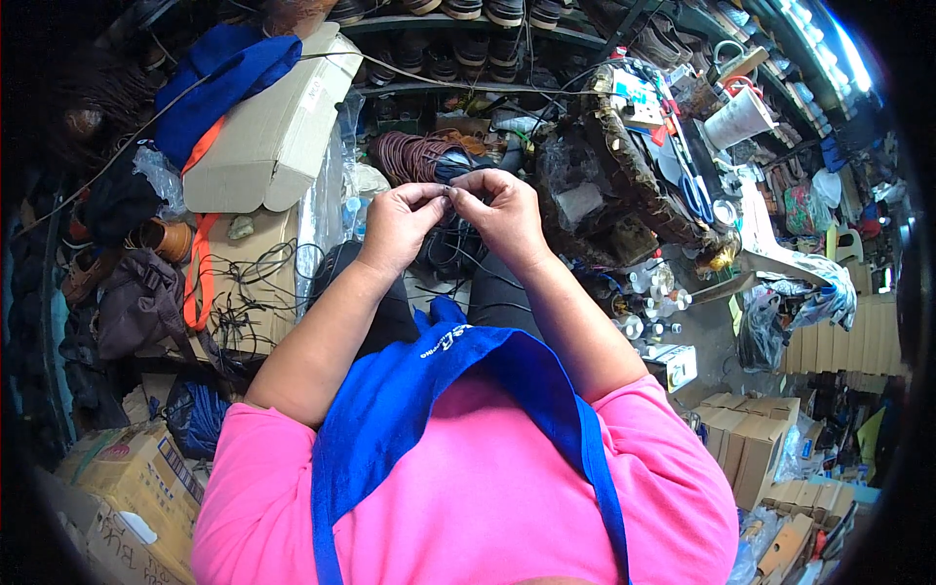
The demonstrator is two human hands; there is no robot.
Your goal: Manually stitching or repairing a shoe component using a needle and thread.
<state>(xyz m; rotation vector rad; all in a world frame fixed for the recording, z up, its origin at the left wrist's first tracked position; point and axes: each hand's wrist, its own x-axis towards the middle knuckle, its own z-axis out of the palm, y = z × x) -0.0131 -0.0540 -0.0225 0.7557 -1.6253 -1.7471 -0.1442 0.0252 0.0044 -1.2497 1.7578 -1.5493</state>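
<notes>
In front of my chest, my left hand (396, 226) and my right hand (503, 213) meet, thumbs and fingertips pinched together. Something small and dark sits between the fingertips, too small to name. Below and behind the hands hang thin black cords (456, 246), and I cannot tell whether they run up into my fingers. Just beyond my left hand lies a bundle of brown cord (411, 156). More black cords (255, 292) lie tangled to the left. A blue apron (390, 409) covers part of my lap.
A cardboard box (255, 146) with a blue cloth (219, 83) and an orange strap (202, 273) stands left. To the right are a cluttered round stand (624, 161) with scissors (698, 198) and several small bottles (648, 302). Shoes (463, 44) line the back shelf.
</notes>
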